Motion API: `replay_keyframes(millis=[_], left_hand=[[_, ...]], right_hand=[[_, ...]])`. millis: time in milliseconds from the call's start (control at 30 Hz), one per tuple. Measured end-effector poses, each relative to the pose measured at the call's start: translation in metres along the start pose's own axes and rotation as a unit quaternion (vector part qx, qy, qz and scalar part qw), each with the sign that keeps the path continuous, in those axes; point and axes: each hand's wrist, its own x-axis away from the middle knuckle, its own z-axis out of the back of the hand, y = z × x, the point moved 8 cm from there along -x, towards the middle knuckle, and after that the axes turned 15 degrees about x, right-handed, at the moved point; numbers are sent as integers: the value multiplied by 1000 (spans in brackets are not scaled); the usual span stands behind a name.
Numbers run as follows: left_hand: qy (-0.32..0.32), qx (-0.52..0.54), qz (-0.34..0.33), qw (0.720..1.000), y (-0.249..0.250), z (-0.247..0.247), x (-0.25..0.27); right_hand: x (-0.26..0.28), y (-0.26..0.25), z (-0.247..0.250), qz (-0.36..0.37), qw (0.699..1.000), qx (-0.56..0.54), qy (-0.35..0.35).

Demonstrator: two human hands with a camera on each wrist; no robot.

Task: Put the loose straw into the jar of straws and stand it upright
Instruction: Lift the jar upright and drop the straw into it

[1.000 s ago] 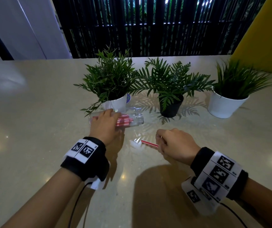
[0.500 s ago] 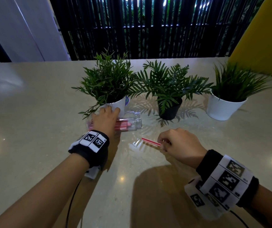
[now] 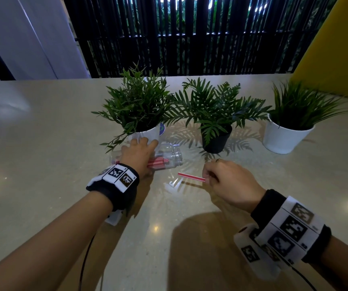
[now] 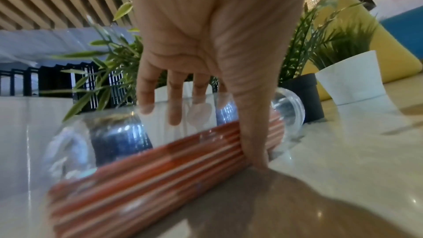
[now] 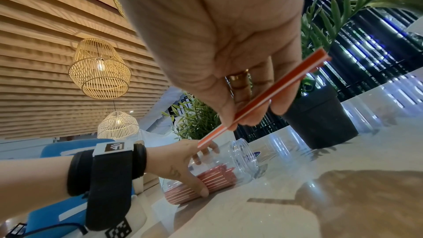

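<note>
Straw insertion is the step I'm on: my right hand pinches the loose straw between thumb and fingertips, just above the table, tip aimed at the jar. My left hand wraps the jar lying on its side, mouth toward the straw. Next I judge I must line the tip up with the mouth and slide it in. Left-wrist view is blurred; my hand hides the jar's base.

My glossy pale bench fills the lower frame. A black slatted screen spans the top; a yellow panel stands upper right. Wicker lamps glow before a wooden slat wall.
</note>
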Motion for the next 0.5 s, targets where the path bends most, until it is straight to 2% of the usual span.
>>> replay_keyframes(millis=[100, 267, 400, 500], left_hand=[[-12, 32, 0, 999, 0, 8, 2], [55, 175, -51, 982, 16, 30, 28], [68, 318, -87, 941, 33, 51, 44], [74, 405, -94, 907, 38, 58, 50]], right_hand=[[-1, 2, 8, 9, 1000, -9, 24], [-8, 0, 50, 30, 982, -157, 101], [-15, 2, 90, 16, 934, -327, 146], [-23, 2, 104, 9, 905, -394, 161]])
